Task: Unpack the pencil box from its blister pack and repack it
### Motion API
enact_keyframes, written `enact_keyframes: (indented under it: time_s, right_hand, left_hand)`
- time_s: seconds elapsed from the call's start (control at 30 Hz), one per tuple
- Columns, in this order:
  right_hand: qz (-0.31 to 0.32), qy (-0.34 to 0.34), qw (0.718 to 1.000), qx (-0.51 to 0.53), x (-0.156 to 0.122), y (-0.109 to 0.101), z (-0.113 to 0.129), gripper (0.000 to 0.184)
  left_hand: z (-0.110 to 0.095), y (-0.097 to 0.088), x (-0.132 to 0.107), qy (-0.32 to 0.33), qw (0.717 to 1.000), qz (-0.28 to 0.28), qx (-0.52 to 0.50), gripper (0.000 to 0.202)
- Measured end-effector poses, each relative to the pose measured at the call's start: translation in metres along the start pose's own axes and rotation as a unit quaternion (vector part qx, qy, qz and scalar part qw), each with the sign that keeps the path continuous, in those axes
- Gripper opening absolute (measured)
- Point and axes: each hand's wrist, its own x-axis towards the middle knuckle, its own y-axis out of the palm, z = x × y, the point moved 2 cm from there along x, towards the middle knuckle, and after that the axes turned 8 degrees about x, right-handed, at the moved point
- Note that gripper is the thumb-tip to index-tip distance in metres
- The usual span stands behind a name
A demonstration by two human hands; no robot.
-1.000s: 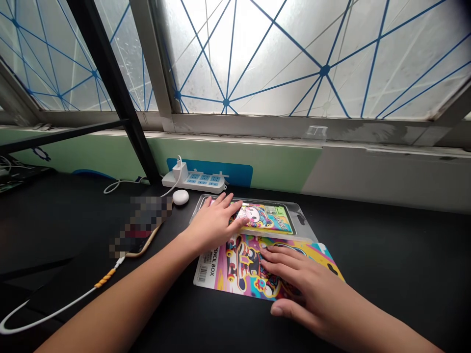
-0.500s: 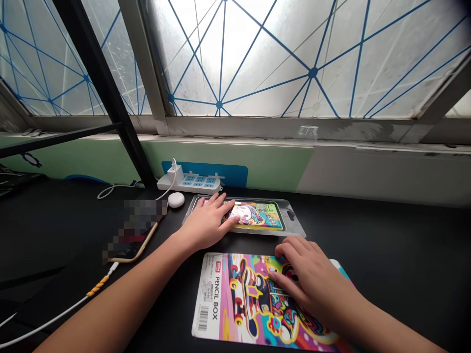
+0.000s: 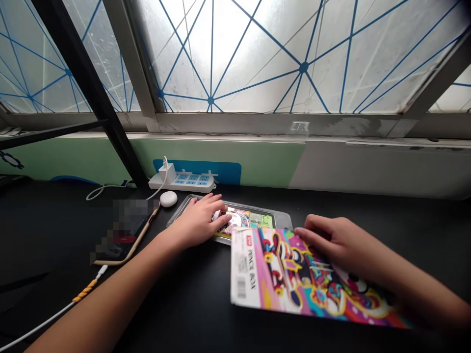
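The step looks like shifting the printed card, pinched in the right hand at four o'clock from the clear tray — left hand resting open at nine; next seemingly calls for steady grip.

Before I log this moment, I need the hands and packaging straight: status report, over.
Left hand spread on the clear pack. Right hand gripping the printed card by its far edge. In view, card hides part of the pack's near side.
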Motion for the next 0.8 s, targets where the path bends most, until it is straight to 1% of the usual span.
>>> enact_keyframes:
  time_s: [0.03, 0.1, 0.13, 0.2, 0.27, 0.33, 0.37, 0.43, 0.5, 0.57, 0.67, 0.8]
  right_hand:
    - [0.026, 0.024, 0.999, 0.004, 0.005, -0.007, -0.012, 0.053]
    - [0.059, 0.069, 0.996, 0.010, 0.013, -0.017, -0.033, 0.055]
    - [0.062, 0.088, 0.994, 0.010, 0.016, -0.021, -0.042, 0.056]
    - [0.044, 0.114, 0.993, 0.000, 0.019, -0.023, -0.051, 0.057]
    - [-0.001, 0.114, 0.993, -0.009, 0.020, -0.021, -0.048, 0.057]
    - [-0.047, 0.094, 0.994, -0.007, 0.020, -0.014, -0.037, 0.055]
    - [-0.061, 0.084, 0.995, -0.001, 0.020, -0.010, -0.030, 0.053]
    - [-0.065, 0.073, 0.995, 0.018, 0.019, -0.001, -0.018, 0.050]
    - [-0.041, 0.078, 0.995, 0.041, 0.018, 0.003, -0.015, 0.049]
    - [-0.005, 0.089, 0.994, 0.055, 0.018, 0.002, -0.020, 0.050]
    - [0.040, 0.107, 0.992, 0.047, 0.020, -0.008, -0.038, 0.053]
    - [0.061, 0.137, 0.988, 0.047, 0.023, -0.021, -0.058, 0.056]
  left_hand:
    - [-0.001, 0.000, -0.001, 0.007, 1.000, -0.009, 0.004, 0.039]
    - [-0.004, 0.001, -0.001, 0.020, 1.000, -0.019, 0.013, 0.036]
    - [-0.005, 0.001, -0.002, 0.024, 0.999, -0.021, 0.018, 0.035]
    - [-0.006, 0.002, -0.002, 0.028, 0.999, -0.025, 0.027, 0.034]
    - [-0.007, 0.003, -0.002, 0.026, 0.999, -0.027, 0.037, 0.034]
    - [-0.008, 0.003, -0.002, 0.022, 0.998, -0.025, 0.045, 0.032]
    - [-0.009, 0.004, -0.003, 0.019, 0.998, -0.024, 0.048, 0.032]
    - [-0.010, 0.005, -0.003, 0.012, 0.999, -0.018, 0.049, 0.033]
    - [-0.011, 0.007, -0.004, 0.004, 0.999, -0.010, 0.047, 0.034]
    - [-0.011, 0.008, -0.004, -0.002, 0.999, 0.000, 0.044, 0.036]
    - [-0.011, 0.010, -0.005, -0.005, 0.999, 0.008, 0.039, 0.039]
    - [-0.011, 0.010, -0.005, -0.009, 0.999, 0.011, 0.035, 0.039]
